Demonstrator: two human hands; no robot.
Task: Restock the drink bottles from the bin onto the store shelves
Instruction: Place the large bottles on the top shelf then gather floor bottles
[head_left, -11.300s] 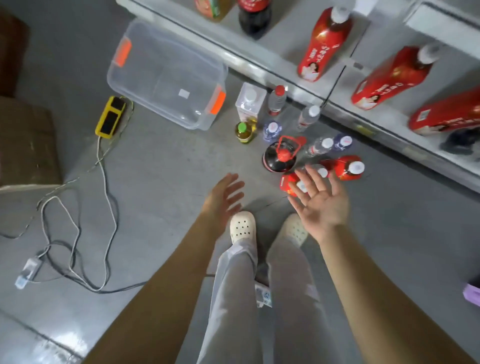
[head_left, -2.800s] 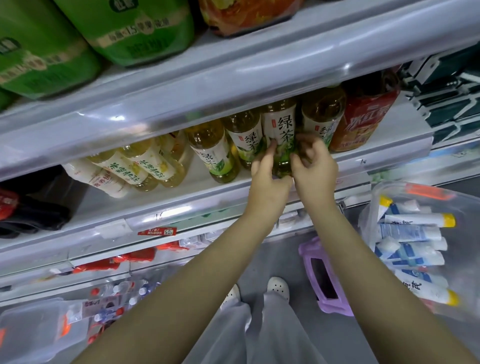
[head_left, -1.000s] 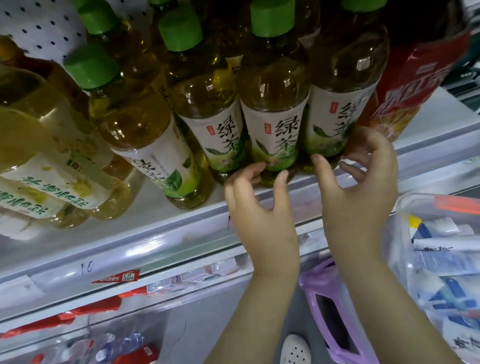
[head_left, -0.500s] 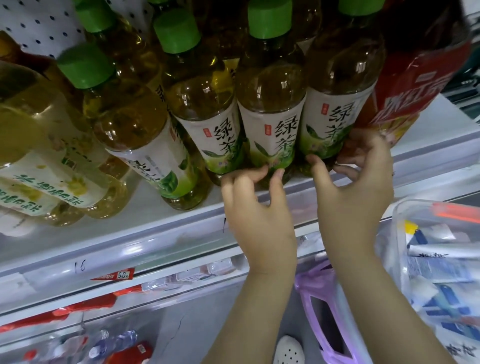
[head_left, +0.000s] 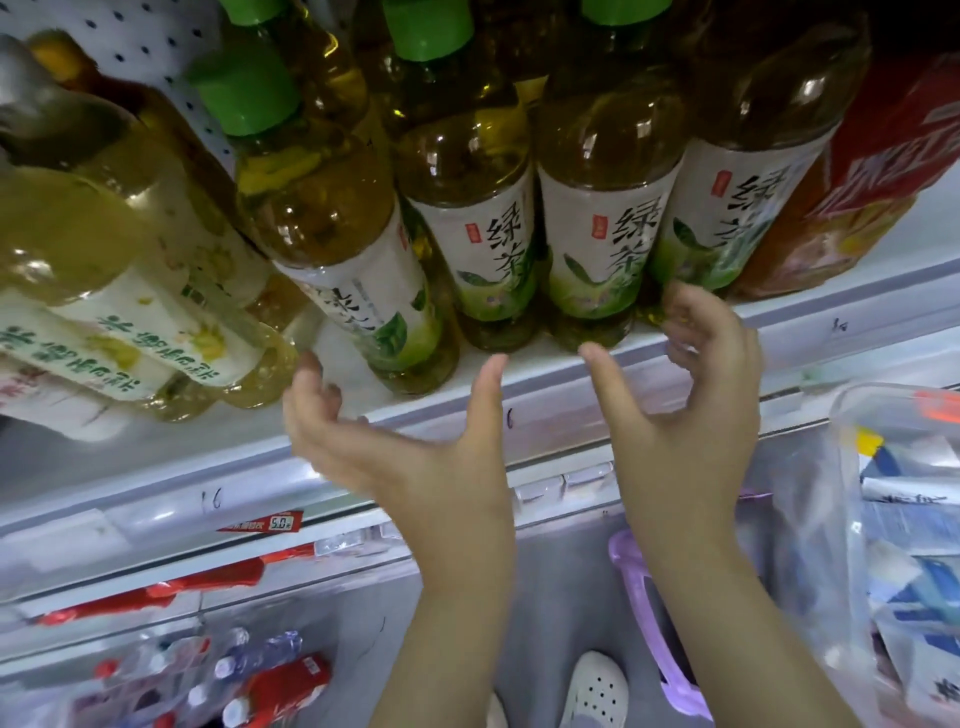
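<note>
We are looking down at a white store shelf (head_left: 545, 410) that is carrying the drinks. Low at its right end, a clear plastic bin (head_left: 852, 467) is holding white and blue tubes. At the left of the shelf, pale yellow drink bottles (head_left: 104, 291) are lying on their sides. At the right, a red-labelled bottle (head_left: 883, 171) is standing just beside the row of green tea bottles (head_left: 597, 234). Those four are sitting near the front edge under green caps, and the leftmost tea bottle (head_left: 353, 249) is leaning to the left. We are holding our left hand (head_left: 415, 467) in front of the shelf edge below that leaning bottle, palm turned up, its fingers (head_left: 314, 397) spread apart and gripping nothing. Our right hand (head_left: 691, 415) is hovering at the base of the rightmost tea bottle. Its fingers (head_left: 685, 312) are loosely curled and blurred, the thumb is held apart, and nothing is clasped; we cannot tell whether the tips are touching the bottle. Below, a purple plastic frame (head_left: 675, 665) is standing beside the bin, small capped bottles (head_left: 244, 670) are showing at the lower left, a white perforated shoe (head_left: 595, 691) is peeking out, and a red price tag (head_left: 270, 522) is sitting on the shelf rail.
</note>
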